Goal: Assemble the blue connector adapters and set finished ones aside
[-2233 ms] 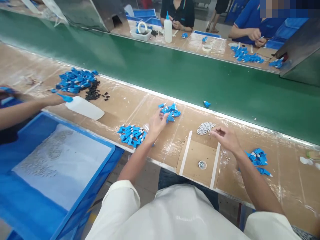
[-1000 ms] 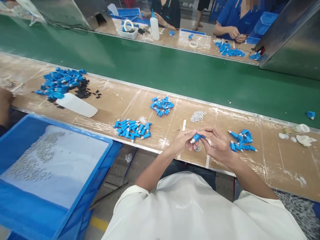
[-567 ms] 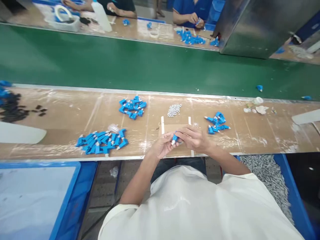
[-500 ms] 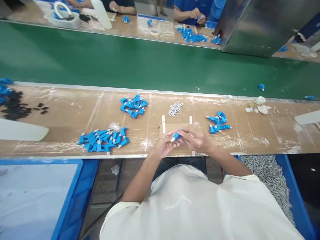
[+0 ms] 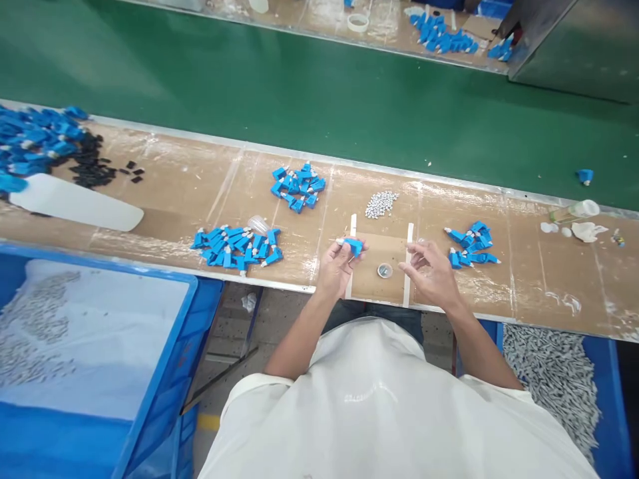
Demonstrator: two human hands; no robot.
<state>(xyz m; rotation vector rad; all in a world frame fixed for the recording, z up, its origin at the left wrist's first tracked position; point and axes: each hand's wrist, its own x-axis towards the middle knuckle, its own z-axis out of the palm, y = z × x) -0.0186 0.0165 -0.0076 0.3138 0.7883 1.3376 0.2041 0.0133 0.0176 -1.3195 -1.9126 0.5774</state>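
Observation:
My left hand (image 5: 337,268) is closed around a small blue plastic part with a white tip (image 5: 353,246), held just above the bench. To the right, over a strip of white tape (image 5: 409,256), my right hand (image 5: 430,271) has its thumb and fingers apart, and I see nothing between them. Between the hands lies a small round dish (image 5: 385,270) with something dark in it. Beyond it sits a pile of tiny silvery pieces (image 5: 381,204). Like blue parts form piles at the left (image 5: 237,247), at the back (image 5: 298,187) and beside my right hand (image 5: 473,245).
On the far left are a larger blue heap (image 5: 34,136), black pieces (image 5: 92,159) and a long white object (image 5: 80,203). A green belt (image 5: 299,93) runs behind the bench. Blue bins stand below at left (image 5: 164,372) and right, the right one holding grey pieces (image 5: 549,372).
My right hand has moved away from the blue part to the right, its fingers parting. My left hand keeps the part. The view has shifted, and the round dish now shows.

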